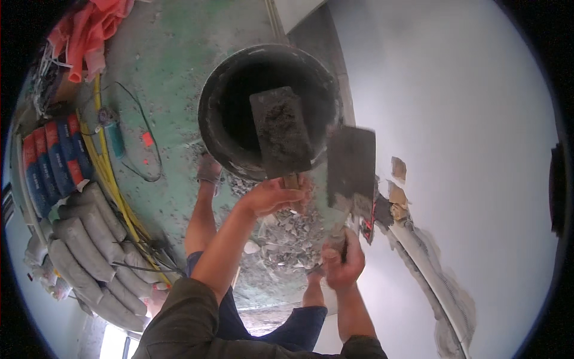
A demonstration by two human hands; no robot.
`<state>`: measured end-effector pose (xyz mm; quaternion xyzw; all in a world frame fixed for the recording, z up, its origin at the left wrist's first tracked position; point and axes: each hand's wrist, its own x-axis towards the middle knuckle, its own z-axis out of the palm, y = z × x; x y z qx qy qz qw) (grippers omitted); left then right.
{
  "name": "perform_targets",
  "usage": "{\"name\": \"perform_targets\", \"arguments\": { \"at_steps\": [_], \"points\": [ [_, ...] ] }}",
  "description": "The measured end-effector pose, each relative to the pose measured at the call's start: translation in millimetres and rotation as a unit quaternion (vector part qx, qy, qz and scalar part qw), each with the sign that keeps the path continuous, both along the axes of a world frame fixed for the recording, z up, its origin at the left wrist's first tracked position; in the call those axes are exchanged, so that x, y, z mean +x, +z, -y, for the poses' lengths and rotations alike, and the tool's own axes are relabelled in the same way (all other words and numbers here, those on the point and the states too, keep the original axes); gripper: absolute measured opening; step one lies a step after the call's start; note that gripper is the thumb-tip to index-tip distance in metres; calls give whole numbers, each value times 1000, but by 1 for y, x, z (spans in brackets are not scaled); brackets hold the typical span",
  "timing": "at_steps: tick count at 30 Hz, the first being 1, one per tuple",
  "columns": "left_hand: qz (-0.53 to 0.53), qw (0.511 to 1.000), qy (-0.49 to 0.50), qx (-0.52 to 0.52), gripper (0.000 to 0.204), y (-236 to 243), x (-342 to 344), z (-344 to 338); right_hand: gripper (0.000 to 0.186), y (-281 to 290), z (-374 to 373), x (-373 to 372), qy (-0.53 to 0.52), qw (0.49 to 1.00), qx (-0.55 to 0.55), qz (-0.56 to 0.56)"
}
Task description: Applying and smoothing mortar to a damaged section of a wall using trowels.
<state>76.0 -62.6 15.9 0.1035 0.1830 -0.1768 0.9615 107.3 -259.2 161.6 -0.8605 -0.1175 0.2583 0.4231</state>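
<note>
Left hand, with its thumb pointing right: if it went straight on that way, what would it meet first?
The left hand would probably meet the flat grey metal trowel in the right hand, low on its blade; depth is unclear, so it might miss.

Green floor [173,48], speckled; white wall [460,119] at right; bright window [112,343], lower left.

Soft, hazy light. Right of the bare right hand [344,262] and its grip, a smooth white wall [466,143] glows pale; far lower left, a window [112,343] glares white. Up-left, a round black bucket [210,128] is shadowed inside. Fisheye curvature bends the edges.
</note>
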Motion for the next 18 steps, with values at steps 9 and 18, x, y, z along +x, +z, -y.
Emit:
{"name": "perform_targets", "arguments": {
  "at_steps": [9, 18],
  "points": [
    [22, 995, -83, 50, 22, 6, -11, -13, 63, -116, -8, 77, -50, 667, 479, -568],
    [-7, 988, -139, 71, 23, 3, -23, -12, 55, -126, 82, 16, -137, 689, 392, -594]
  ]
}}
